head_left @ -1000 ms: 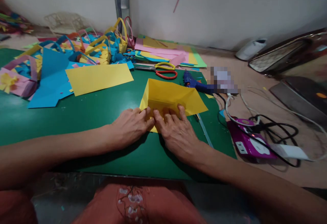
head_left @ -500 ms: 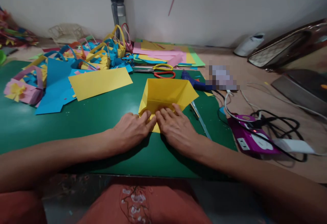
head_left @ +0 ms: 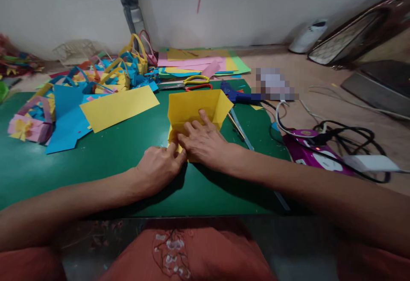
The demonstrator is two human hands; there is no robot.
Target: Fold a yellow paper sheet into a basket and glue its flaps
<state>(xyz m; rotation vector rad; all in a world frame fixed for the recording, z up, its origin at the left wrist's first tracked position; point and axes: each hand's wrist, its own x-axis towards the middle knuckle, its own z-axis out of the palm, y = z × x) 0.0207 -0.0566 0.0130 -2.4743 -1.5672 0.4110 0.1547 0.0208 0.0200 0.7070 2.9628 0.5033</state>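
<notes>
A folded piece of yellow paper (head_left: 194, 105) lies in front of me, its far panel standing up and its side panels slanted. My left hand (head_left: 157, 166) is closed, thumb and index finger gripping the near-left edge of this paper. Its other fingers are curled under. My right hand (head_left: 209, 144) rests on the paper with fingers spread, pressing on the inner fold. The fingers of both hands nearly meet at the near-left corner. The hands partly hide the paper's near portion.
Behind are scissors (head_left: 197, 82), a blue glue gun (head_left: 238, 95) and stacked coloured sheets (head_left: 179, 61). To the left lie a yellow strip (head_left: 120, 108), blue paper (head_left: 65, 121) and several small paper baskets (head_left: 35, 121). A purple power strip (head_left: 315, 155) with tangled cables stands right.
My right hand has shifted left and further into the folded paper, its fingers spreading more. The paper has turned slightly, and my left hand has moved to its near-left corner. The view has shifted a little.
</notes>
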